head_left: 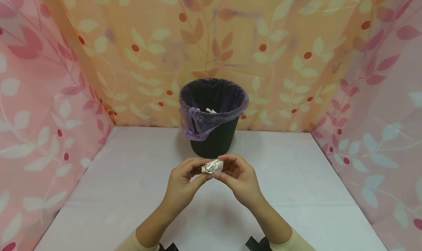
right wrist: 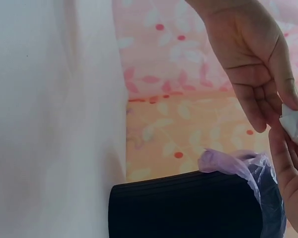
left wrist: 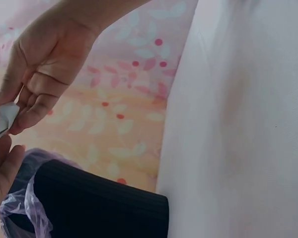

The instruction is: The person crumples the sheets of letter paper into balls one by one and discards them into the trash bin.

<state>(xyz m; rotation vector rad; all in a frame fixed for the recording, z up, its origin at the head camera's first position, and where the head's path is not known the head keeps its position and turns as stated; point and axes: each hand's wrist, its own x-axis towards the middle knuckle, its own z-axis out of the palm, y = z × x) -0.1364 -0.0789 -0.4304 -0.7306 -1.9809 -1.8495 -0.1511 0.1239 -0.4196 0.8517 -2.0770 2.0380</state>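
A crumpled piece of white paper (head_left: pixel 212 166) is held up between both hands, in front of the bin in the head view. My left hand (head_left: pixel 182 185) pinches its left end with thumb and fingers. On the other end, the thumb and fingers of my right hand (head_left: pixel 242 179) grip it too. Both wrist views catch the paper only at the frame's edge, partly covered by fingers. Beyond the hands stands a black bin (head_left: pixel 215 137), upright, lined with a thin purple plastic bag (head_left: pixel 197 121) folded over its rim. Some white scraps (head_left: pixel 211 111) show inside it.
A white-covered table (head_left: pixel 132 178) lies under the hands and the bin. Behind it hangs an orange leaf-patterned curtain (head_left: pixel 141 60), with pink patterned curtains (head_left: pixel 43 115) along both sides. Black straps (head_left: pixel 258 243) sit near the wrists.
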